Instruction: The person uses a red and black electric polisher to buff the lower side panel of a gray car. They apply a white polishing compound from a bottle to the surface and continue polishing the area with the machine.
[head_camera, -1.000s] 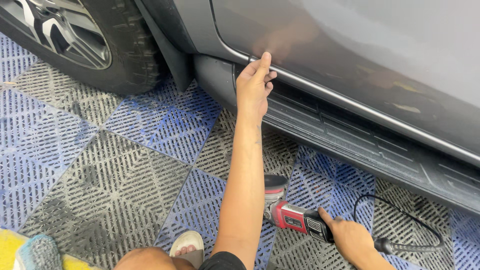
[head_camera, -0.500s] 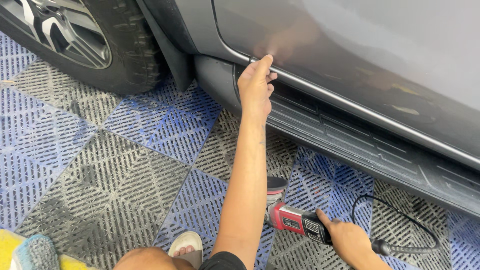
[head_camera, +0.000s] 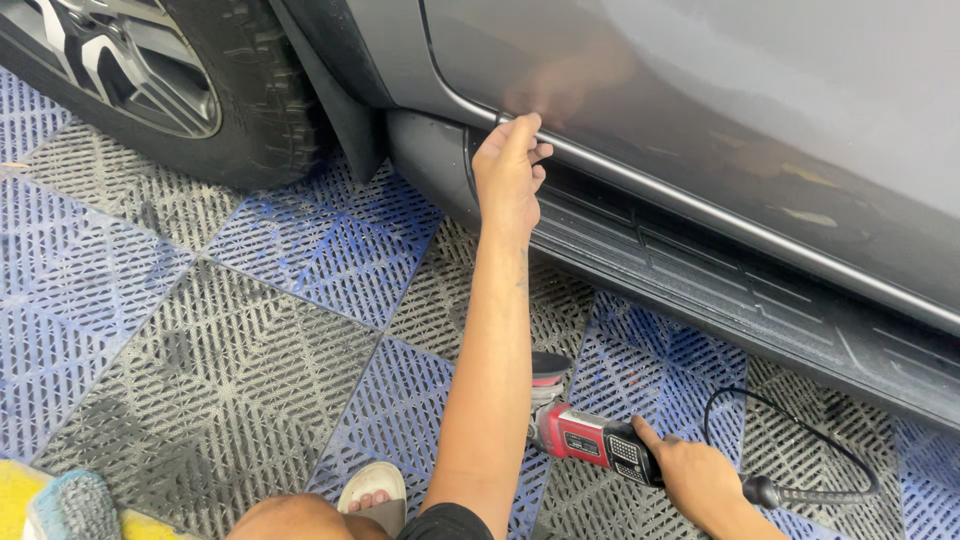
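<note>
A grey car (head_camera: 720, 110) fills the upper right of the frame, its door panel shiny and reflecting the hand below it. Along the bottom of the door runs a dark trim strip (head_camera: 760, 235), and under that a black ribbed step board (head_camera: 760, 310) slants down toward the right edge. In the upper left sits a wheel (head_camera: 150, 70) with a black tyre and a silver and black rim, and a mud flap (head_camera: 340, 100) hangs just behind it. The floor (head_camera: 220, 330) is made of grid tiles in blue and grey, laid in a diamond pattern.

The left hand (head_camera: 508, 175) reaches up the middle of the frame, arm stretched; its fingertips touch the trim strip at the lower edge of the door, the grip loose and holding nothing. The right hand (head_camera: 695, 480), at the lower right, is closed around the rear handle of a red and black polishing machine (head_camera: 590, 440) that lies on the floor just below the step board. Its black cord (head_camera: 800, 440) loops over the tiles to the right. At the bottom edge a sandalled foot (head_camera: 372, 490) shows, and a bluish cloth (head_camera: 70, 505) lies in the lower left corner.
</note>
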